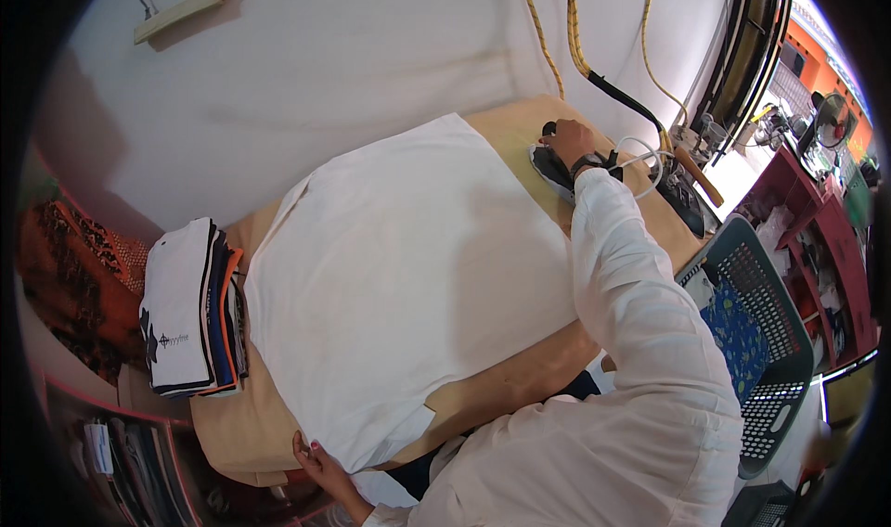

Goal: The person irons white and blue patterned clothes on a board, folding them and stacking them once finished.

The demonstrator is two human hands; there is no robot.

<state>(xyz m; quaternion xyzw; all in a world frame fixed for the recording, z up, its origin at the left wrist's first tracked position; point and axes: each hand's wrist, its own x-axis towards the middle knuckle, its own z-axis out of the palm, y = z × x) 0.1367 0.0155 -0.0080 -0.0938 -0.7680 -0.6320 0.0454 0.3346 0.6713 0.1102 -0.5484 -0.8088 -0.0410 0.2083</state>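
A white garment lies spread across a table with a tan cloth cover. My right hand grips the dark handle of a clothes iron. The iron rests on the cover just past the garment's right edge, and a white cord leads off from it. By the garment's lower left corner is my left hand, fingers apart and close against the cloth edge. No fabric shows between its fingers. The forearm of my right sleeve passes over the garment's right side.
A stack of folded clothes stands at the table's left end. To the right sits a grey perforated plastic basket with blue patterned cloth inside. Yellow cords hang down the wall behind. A red shelf stands farther right.
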